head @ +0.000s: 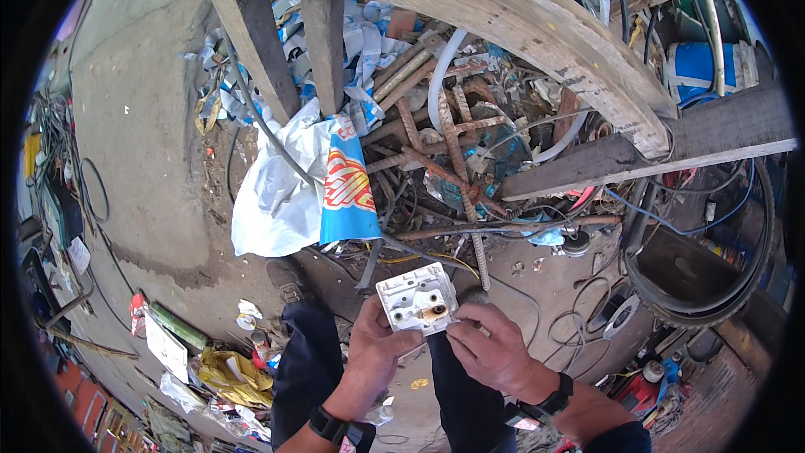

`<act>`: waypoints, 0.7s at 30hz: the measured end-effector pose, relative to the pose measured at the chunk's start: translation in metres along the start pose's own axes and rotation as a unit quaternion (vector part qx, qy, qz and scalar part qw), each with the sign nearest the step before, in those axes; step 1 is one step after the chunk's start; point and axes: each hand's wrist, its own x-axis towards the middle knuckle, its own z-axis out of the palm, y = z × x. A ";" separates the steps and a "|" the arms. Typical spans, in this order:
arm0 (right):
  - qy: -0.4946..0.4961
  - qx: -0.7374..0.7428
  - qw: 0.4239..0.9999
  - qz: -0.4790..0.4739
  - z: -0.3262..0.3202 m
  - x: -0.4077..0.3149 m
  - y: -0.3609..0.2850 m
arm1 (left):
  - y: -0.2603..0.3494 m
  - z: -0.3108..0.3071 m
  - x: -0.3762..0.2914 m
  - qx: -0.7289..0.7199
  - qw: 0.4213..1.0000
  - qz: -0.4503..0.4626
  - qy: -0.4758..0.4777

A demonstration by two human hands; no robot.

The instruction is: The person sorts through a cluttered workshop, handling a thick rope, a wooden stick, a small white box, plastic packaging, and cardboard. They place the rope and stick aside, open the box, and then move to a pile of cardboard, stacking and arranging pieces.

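A square white plastic electrical socket plate (412, 296) is held up above the ground, between my legs. Its inner side faces me, with several round dark holes and a brown scorch-like stain around one of them. My left hand (377, 343) grips its left and lower edge, thumb along the bottom. At the lower right corner, the curled thumb and fingers of my right hand (487, 343) pinch the edge. Whether those fingers also hold something small is hidden.
Ahead lies a white and blue printed sheet (302, 195) beside rusty steel bars (456, 145) and scrap. A curved wooden frame (453, 6) spans the top. Loose cables (575, 333) and a tyre-like black ring (692, 318) are at right. Yellow plastic wrapping (236, 377) lies left.
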 end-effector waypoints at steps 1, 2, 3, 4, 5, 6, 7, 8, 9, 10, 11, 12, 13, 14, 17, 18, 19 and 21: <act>0.012 0.051 0.996 0.067 -0.001 0.000 0.002 | 0.001 -0.001 0.001 0.017 1.000 0.011 0.004; 0.022 0.106 0.986 0.130 -0.001 0.001 0.005 | 0.002 -0.002 0.002 0.029 0.999 0.023 0.008; 0.032 0.160 0.968 0.193 -0.003 0.001 0.007 | 0.002 -0.003 0.002 0.038 0.999 0.024 0.013; 0.005 0.262 0.929 0.262 -0.002 0.003 0.013 | 0.002 -0.004 0.002 0.041 0.999 0.026 0.018; -0.001 0.337 0.899 0.278 0.000 0.005 0.015 | 0.001 -0.005 0.003 0.040 0.999 0.029 0.020; -0.009 0.411 0.864 0.291 0.004 0.008 0.019 | 0.001 -0.005 0.003 0.067 0.997 0.037 0.018; -0.017 0.491 0.815 0.307 0.007 0.011 0.023 | 0.001 -0.006 0.003 0.090 0.995 0.046 0.015; -0.062 0.525 0.788 0.315 0.009 0.014 0.027 | 0.000 -0.007 0.002 0.119 0.992 0.049 0.016; -0.079 0.521 0.792 0.308 0.014 0.017 0.030 | 0.000 -0.008 0.002 0.118 0.992 0.048 0.013; -0.095 0.529 0.790 0.295 0.019 0.020 0.033 | 0.001 -0.009 0.001 0.121 0.992 0.042 0.014; -0.111 0.535 0.788 0.282 0.023 0.023 0.034 | 0.001 -0.010 0.001 0.123 0.991 0.044 0.012; -0.112 0.561 0.765 0.297 0.026 0.023 0.035 | 0.002 -0.012 0.001 0.123 0.991 0.046 0.015; -0.109 0.554 0.771 0.294 0.028 0.023 0.036 | 0.003 -0.013 0.000 0.129 0.991 0.038 0.022; -0.104 0.559 0.768 0.296 0.031 0.023 0.036 | 0.004 -0.014 0.000 0.136 0.990 0.034 0.026; -0.083 0.571 0.753 0.316 0.035 0.021 0.037 | 0.010 -0.017 0.001 0.159 0.987 0.018 0.006; -0.075 0.583 0.741 0.326 0.035 0.020 0.037 | 0.012 -0.016 0.001 0.168 0.986 0.009 -0.001; -0.075 0.569 0.751 0.326 0.036 0.020 0.038 | 0.015 -0.015 0.001 0.166 0.986 0.002 -0.010; -0.076 0.557 0.761 0.325 0.035 0.018 0.041 | 0.019 -0.012 -0.001 0.159 0.987 -0.015 -0.021</act>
